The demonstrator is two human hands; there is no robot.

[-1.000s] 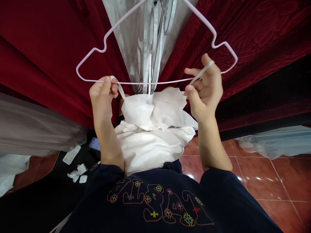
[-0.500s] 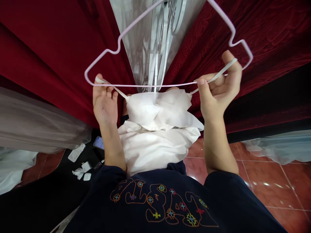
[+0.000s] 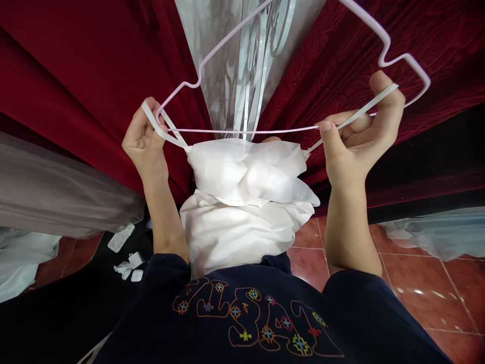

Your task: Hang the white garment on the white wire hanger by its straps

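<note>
We hold a hanger (image 3: 227, 132) beside white cloth (image 3: 242, 227).
Our left hand (image 3: 146, 146) and right hand (image 3: 356, 146) each pinch hanger and strap (image 3: 367, 107) between fingers.

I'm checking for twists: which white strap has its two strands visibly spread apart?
The left strap, at the left hand: its strands part into a narrow loop, while the right strap shows as one line by the right hand.
</note>
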